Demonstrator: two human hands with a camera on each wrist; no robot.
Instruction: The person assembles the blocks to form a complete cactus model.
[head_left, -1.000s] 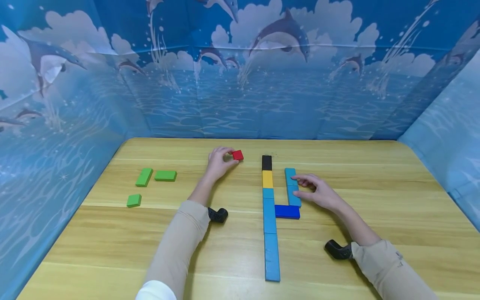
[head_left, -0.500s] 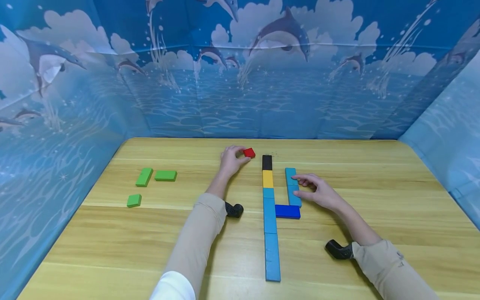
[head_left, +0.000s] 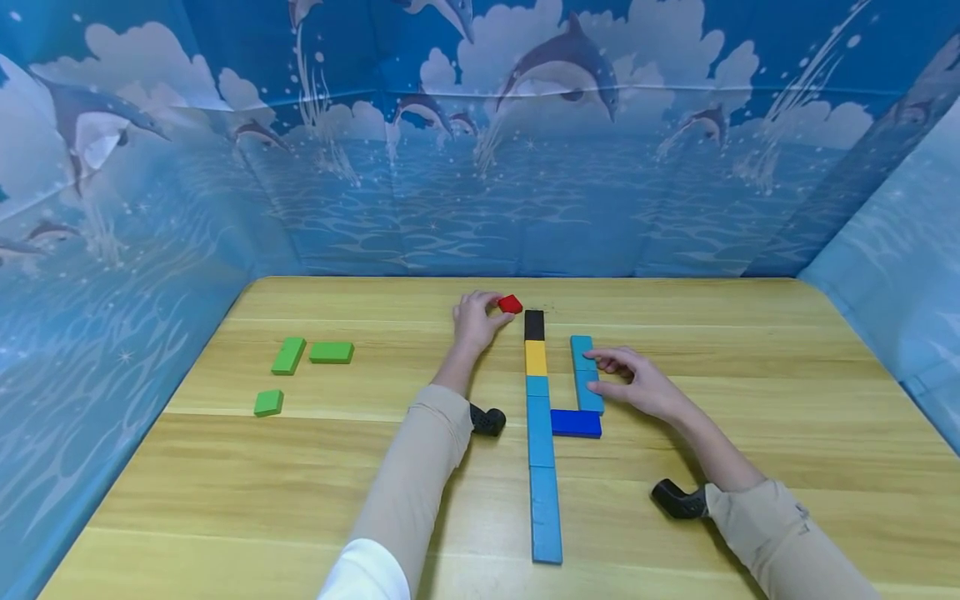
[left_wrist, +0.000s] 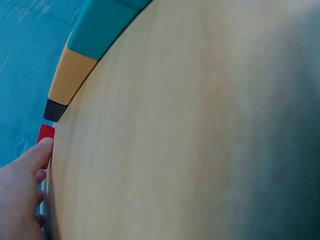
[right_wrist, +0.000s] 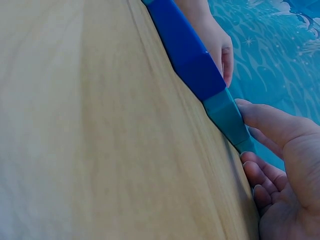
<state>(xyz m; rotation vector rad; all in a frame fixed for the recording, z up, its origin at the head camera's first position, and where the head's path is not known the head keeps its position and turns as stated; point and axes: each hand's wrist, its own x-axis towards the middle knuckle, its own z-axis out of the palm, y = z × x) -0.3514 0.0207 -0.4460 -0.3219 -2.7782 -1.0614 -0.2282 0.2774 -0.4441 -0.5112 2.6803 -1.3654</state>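
Observation:
My left hand (head_left: 476,323) pinches a small red block (head_left: 511,304) between thumb and fingers, just left of the far end of a long row. That row runs from a black block (head_left: 534,325) through a yellow block (head_left: 536,358) to several light blue blocks (head_left: 540,431). A narrow gap parts red from black in the left wrist view. Thumb and fingertips of my right hand (head_left: 640,385) touch the right side of two light blue blocks (head_left: 587,390) laid end to end. A dark blue block (head_left: 575,423) lies crosswise between them and the row.
Two green blocks (head_left: 332,352) and a shorter green block (head_left: 268,402) lie apart on the left of the wooden table (head_left: 225,483). A blue dolphin-print cloth (head_left: 450,208) hangs behind the table and along both sides.
My left hand has carried the red block rightward, close to the black block. My right hand stays where it was beside the light blue blocks.

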